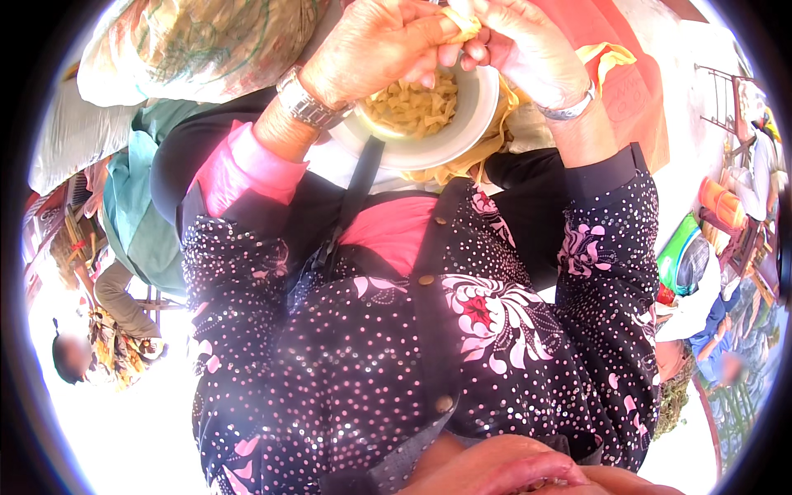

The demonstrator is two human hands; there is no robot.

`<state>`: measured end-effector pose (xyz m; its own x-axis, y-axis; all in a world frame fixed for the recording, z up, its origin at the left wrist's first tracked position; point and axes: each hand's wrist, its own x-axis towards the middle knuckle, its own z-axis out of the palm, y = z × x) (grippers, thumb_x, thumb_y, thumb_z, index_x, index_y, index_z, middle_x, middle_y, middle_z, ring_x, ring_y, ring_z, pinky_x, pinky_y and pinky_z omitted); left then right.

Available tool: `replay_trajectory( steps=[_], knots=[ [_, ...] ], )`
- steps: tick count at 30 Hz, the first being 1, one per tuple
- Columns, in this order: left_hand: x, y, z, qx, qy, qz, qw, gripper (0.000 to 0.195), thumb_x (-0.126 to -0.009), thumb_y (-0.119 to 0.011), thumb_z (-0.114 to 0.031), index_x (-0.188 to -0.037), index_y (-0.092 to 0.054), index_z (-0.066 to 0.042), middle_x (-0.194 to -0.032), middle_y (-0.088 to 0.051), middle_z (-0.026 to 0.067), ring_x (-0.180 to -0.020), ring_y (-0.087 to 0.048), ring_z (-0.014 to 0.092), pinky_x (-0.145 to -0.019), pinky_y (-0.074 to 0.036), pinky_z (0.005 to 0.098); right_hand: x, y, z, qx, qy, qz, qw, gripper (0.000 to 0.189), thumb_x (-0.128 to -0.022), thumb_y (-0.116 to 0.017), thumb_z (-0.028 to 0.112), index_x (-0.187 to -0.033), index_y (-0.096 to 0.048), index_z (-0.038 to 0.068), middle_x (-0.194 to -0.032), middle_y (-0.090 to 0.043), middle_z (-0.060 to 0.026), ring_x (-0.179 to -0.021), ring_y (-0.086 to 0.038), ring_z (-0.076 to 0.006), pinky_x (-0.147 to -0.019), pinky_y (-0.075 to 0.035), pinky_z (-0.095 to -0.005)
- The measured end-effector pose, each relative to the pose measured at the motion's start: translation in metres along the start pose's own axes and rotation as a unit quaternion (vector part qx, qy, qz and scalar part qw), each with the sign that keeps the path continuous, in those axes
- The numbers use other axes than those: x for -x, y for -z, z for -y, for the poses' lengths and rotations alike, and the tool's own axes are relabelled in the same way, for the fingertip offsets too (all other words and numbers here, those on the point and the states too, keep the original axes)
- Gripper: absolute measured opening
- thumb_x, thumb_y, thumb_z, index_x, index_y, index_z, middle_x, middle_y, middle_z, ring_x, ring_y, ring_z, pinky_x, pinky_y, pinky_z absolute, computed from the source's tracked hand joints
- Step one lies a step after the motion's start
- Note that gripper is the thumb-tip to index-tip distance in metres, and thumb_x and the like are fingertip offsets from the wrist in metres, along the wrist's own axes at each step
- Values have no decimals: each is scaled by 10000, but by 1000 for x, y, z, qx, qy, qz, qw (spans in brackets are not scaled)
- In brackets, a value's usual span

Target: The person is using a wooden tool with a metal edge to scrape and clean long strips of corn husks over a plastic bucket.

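At the top middle my left hand (383, 43), with a metal-band watch (309, 102) on its wrist, pinches a soft yellow strip (463, 23). My right hand (526, 49), wearing a metal bracelet, holds the strip's other side; its upper fingertips are washed out by glare. Just below both hands a white bowl (433, 159) holds many small yellow pieces (417, 111). Longer yellow strips (464, 168) lie beside and under the bowl's right rim. Another yellow strip (609, 59) rests on a red-orange sheet or bag (637, 105) to the right. The material of the strips cannot be told.
A large translucent plastic sack (198, 49), filled, stands at the upper left. Teal cloth (142, 229) lies below it. One person (117, 346) is at the far left, another (714, 346) at the far right. A green bag (680, 257) and an orange bundle (721, 201) are on the right.
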<state>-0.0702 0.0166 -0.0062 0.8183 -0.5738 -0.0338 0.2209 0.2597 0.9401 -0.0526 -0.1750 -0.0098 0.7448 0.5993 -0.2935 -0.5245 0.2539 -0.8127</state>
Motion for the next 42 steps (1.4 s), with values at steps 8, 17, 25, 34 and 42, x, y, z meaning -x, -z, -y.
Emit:
replay_trajectory(
  steps=[8,17,25,34,42],
  knots=[
    [-2,-8,0,10,-4,-10,1000,137,-969,-455,-65,-1088,-404,-108,-831,-580,14,-631,-520,42,-527,-425,152,-3,3,-10,12,63,-69,996,140,-950,-501,182,-910,-575,71,-787,-601,-15,-652,-557,-101,-616,-461,-212],
    [-3,-16,11,47,52,-36,997,91,-974,-437,-70,-1062,-429,-91,-755,-561,38,-579,-539,82,-566,-501,207,-3,2,-5,140,160,-149,966,154,-943,-524,168,-863,-566,44,-757,-571,-10,-633,-509,-80,-606,-432,-204],
    [3,-13,23,58,-5,-52,997,79,-974,-439,-70,-1049,-454,-91,-800,-565,29,-600,-537,74,-553,-478,188,5,-6,13,186,106,-85,973,208,-945,-552,249,-882,-595,55,-748,-557,17,-642,-492,-64,-608,-421,-203],
    [3,-10,22,48,-8,-28,998,106,-978,-439,-82,-1077,-478,-79,-763,-566,23,-593,-544,71,-537,-453,177,2,6,4,68,28,-71,995,197,-928,-581,262,-863,-610,79,-752,-573,31,-633,-478,-48,-586,-386,-172],
    [-2,-24,14,10,15,-59,998,156,-982,-427,-81,-1132,-472,-76,-707,-544,20,-556,-512,73,-529,-439,182,-5,9,-5,41,95,-168,980,129,-897,-592,167,-844,-597,49,-722,-567,10,-576,-449,-54,-542,-369,-169]
  ],
)
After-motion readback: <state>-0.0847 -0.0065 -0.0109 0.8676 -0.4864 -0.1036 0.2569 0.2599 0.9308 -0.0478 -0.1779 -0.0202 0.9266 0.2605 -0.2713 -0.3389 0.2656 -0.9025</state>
